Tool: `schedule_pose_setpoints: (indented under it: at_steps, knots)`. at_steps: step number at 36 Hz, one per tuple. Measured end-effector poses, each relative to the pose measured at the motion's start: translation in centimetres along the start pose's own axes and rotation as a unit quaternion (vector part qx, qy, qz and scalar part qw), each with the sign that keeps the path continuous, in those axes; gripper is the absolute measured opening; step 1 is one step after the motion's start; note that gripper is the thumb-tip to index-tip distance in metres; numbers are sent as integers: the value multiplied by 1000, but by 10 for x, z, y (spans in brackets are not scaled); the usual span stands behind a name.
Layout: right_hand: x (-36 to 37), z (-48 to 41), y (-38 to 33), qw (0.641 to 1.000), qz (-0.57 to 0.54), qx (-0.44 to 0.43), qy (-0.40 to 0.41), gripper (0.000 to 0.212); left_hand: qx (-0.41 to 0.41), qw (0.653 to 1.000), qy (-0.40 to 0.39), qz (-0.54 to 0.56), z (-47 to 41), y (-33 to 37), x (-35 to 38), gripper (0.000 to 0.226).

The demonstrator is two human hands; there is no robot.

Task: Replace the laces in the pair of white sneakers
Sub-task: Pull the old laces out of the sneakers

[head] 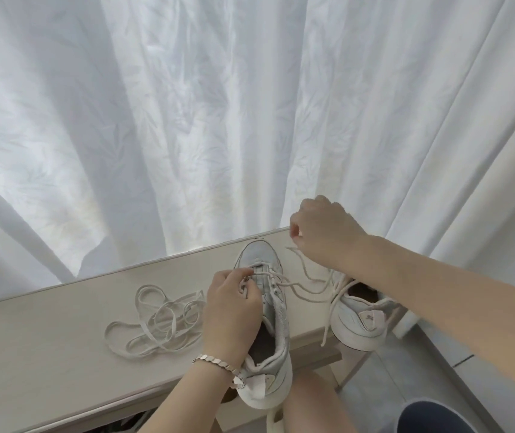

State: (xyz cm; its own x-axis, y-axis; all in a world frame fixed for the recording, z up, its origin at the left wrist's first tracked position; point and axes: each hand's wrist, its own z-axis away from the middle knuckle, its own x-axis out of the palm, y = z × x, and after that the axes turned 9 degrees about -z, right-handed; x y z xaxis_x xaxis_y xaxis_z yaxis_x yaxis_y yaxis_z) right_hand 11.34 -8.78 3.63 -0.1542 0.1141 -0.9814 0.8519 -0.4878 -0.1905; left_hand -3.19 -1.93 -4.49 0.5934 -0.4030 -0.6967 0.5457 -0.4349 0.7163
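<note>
The white leather sneaker you are lacing stands on the pale wooden desk, with its off-white cord lace crossed through only the front eyelets. Your left hand pinches that lace at the eyelet row. Your right hand, raised right of the sneaker, has its fingers curled on the free end. Draw the slack evenly and keep the lace untwisted. A second white sneaker sits to the right and loose flat laces to the left.
</note>
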Motion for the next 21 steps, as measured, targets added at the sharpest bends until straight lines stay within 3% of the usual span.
schedule_pose_setpoints:
  at_steps: [4,7,10,14,18,21]
  knots:
    - [9,27,-12,985,-124,-47,-111,20,34,999,6,-8,-1,-3,0,26]
    - [23,36,-18,981,-107,-48,-152,25,82,996,1,-25,-1,-2,-1,29]
    - [30,39,-19,981,-116,-26,-153,26,92,995,-18,-47,-4,-3,-1,30]
    - [35,43,-22,966,-217,49,-130,25,123,988,-57,-77,-13,-3,-5,26]
    - [45,50,-31,953,-274,102,-83,30,94,977,-163,-97,-36,3,-20,18]
    - [50,53,-35,931,-338,130,-48,46,102,950,-236,-179,-55,6,-31,15]
